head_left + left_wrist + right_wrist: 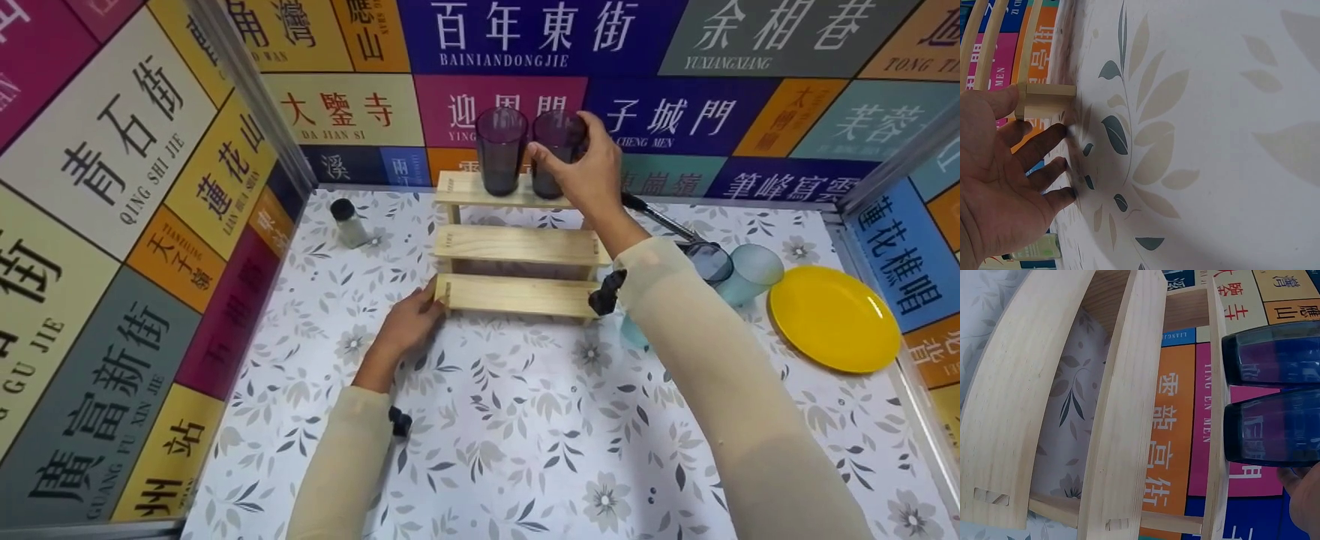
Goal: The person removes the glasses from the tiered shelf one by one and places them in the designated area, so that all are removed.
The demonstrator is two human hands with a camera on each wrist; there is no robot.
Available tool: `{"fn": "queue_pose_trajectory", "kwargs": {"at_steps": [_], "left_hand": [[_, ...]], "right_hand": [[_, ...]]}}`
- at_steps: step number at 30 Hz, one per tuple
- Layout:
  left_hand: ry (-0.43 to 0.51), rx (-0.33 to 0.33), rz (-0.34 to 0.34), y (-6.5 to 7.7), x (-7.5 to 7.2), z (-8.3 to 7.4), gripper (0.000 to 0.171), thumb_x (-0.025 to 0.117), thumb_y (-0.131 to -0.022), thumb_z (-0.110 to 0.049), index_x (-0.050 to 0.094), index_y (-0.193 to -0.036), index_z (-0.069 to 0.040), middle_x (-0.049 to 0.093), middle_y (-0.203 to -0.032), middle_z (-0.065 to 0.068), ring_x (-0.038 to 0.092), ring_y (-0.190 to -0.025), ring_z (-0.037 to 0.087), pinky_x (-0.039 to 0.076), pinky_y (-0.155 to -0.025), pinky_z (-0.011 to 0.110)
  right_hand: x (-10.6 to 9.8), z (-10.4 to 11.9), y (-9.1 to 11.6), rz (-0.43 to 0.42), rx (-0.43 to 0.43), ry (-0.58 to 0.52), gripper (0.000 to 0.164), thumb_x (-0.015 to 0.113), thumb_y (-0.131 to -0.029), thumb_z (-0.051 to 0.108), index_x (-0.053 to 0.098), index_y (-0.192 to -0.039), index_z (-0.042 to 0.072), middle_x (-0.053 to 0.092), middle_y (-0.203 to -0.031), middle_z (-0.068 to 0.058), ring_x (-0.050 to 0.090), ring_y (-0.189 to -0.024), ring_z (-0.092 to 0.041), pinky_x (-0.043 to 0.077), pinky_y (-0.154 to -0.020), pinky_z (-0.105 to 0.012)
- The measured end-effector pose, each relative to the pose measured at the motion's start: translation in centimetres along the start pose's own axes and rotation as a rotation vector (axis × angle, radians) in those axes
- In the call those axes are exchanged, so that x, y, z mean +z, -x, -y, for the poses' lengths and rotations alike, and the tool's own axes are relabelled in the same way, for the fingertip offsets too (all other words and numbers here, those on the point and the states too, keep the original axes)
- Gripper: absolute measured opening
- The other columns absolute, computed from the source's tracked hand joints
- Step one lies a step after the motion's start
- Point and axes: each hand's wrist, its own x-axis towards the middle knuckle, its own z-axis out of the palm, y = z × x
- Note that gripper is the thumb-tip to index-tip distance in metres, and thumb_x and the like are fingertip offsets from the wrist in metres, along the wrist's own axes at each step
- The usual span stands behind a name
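A three-tier wooden step stand [517, 246] stands at the back of the table. Two dark purple tumblers sit upright on its top tier, side by side: the left tumbler [501, 154] is untouched, while my right hand [589, 172] grips the right tumbler [553, 154], thumb on one side and fingers on the other. In the right wrist view both tumbler bases are right at the top board, with little of the hand showing. At the bottom tier's left end, my left hand [409, 326] pinches the board end [1050, 100] between thumb and index finger, its other fingers spread near the tabletop.
A small black-capped bottle [349, 225] stands left of the stand. To the right are a pale blue cup [756, 270], a dark round item [709, 262], a black handle [637, 202] and a yellow plate [834, 319]. Printed walls enclose the patterned tabletop [510, 442].
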Motion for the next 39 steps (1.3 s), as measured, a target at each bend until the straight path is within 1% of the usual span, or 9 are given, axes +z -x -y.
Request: {"fn": "queue_pose_trajectory", "kwargs": {"at_steps": [3,6,12,16,19,23,28,35,39], "left_hand": [[0.009,0.007,0.002,-0.1,0.0,0.1,0.067,0.049,-0.116,-0.055,0.034,-0.175,-0.027,0.047,-0.174,0.015,0.035,-0.168,0.039,0.031,-0.135,0.059],[0.007,0.014,-0.001,-0.1,0.1,0.1,0.068,0.049,-0.116,-0.056,0.035,-0.175,-0.026,0.047,-0.173,0.015,0.036,-0.167,0.039,0.031,-0.135,0.059],[0.003,0.008,-0.004,-0.1,0.0,0.0,0.068,0.049,-0.115,-0.057,0.035,-0.175,-0.028,0.047,-0.173,0.015,0.036,-0.167,0.039,0.031,-0.135,0.059],[-0.005,0.000,-0.005,-0.1,0.0,0.0,0.066,0.049,-0.115,-0.054,0.035,-0.175,-0.029,0.048,-0.173,0.014,0.036,-0.167,0.038,0.032,-0.135,0.059],[-0.006,-0.006,-0.002,0.0,0.0,-0.1,0.065,0.050,-0.115,-0.051,0.035,-0.175,-0.030,0.048,-0.173,0.013,0.036,-0.167,0.038,0.032,-0.135,0.059],[-0.003,-0.007,-0.004,0.1,0.0,-0.2,0.065,0.050,-0.115,-0.051,0.035,-0.175,-0.030,0.048,-0.173,0.014,0.036,-0.167,0.038,0.032,-0.135,0.059],[-0.007,0.010,-0.007,0.0,0.0,-0.1,0.066,0.048,-0.116,-0.053,0.035,-0.175,-0.028,0.047,-0.173,0.014,0.036,-0.167,0.039,0.032,-0.135,0.059],[0.008,-0.012,0.004,-0.1,0.0,0.0,0.070,0.048,-0.115,-0.060,0.034,-0.175,-0.028,0.044,-0.176,0.014,0.034,-0.169,0.037,0.030,-0.136,0.059],[0.008,-0.006,0.003,-0.1,0.1,0.1,0.071,0.047,-0.114,-0.062,0.034,-0.175,-0.029,0.043,-0.176,0.014,0.034,-0.168,0.038,0.031,-0.136,0.059]], "right_hand": [[0.1,0.0,0.0,-0.015,-0.020,-0.022,0.091,0.092,-0.087,0.059,0.058,-0.157,0.012,0.071,-0.145,-0.011,0.067,-0.127,-0.022,0.054,-0.108,-0.037],[0.1,0.0,0.0,-0.027,-0.033,-0.027,0.088,0.093,-0.087,0.057,0.060,-0.154,0.011,0.073,-0.141,-0.012,0.068,-0.122,-0.021,0.054,-0.105,-0.037],[0.1,0.1,0.0,-0.037,-0.019,-0.042,0.085,0.094,-0.085,0.056,0.062,-0.151,0.012,0.074,-0.139,-0.010,0.068,-0.119,-0.018,0.054,-0.104,-0.034],[0.1,0.1,0.0,-0.034,0.001,-0.056,0.084,0.095,-0.085,0.056,0.063,-0.150,0.014,0.075,-0.136,-0.008,0.067,-0.115,-0.015,0.054,-0.101,-0.031],[0.1,0.2,0.1,-0.034,0.009,-0.050,0.085,0.096,-0.083,0.058,0.064,-0.149,0.015,0.076,-0.134,-0.007,0.067,-0.113,-0.015,0.054,-0.099,-0.030],[0.2,0.4,0.2,-0.037,0.004,-0.032,0.087,0.096,-0.082,0.060,0.064,-0.150,0.016,0.077,-0.133,-0.007,0.068,-0.112,-0.016,0.055,-0.099,-0.031],[0.0,0.4,0.4,-0.044,-0.019,-0.050,0.086,0.097,-0.081,0.059,0.066,-0.148,0.016,0.077,-0.132,-0.007,0.068,-0.111,-0.016,0.055,-0.097,-0.031],[-0.7,0.6,0.6,-0.035,-0.028,-0.049,0.086,0.096,-0.081,0.060,0.066,-0.149,0.016,0.076,-0.137,-0.006,0.069,-0.118,-0.017,0.056,-0.101,-0.034],[-1.1,0.8,0.8,-0.039,-0.028,-0.044,0.087,0.096,-0.079,0.062,0.066,-0.148,0.018,0.076,-0.136,-0.005,0.069,-0.118,-0.016,0.056,-0.101,-0.032]]}}
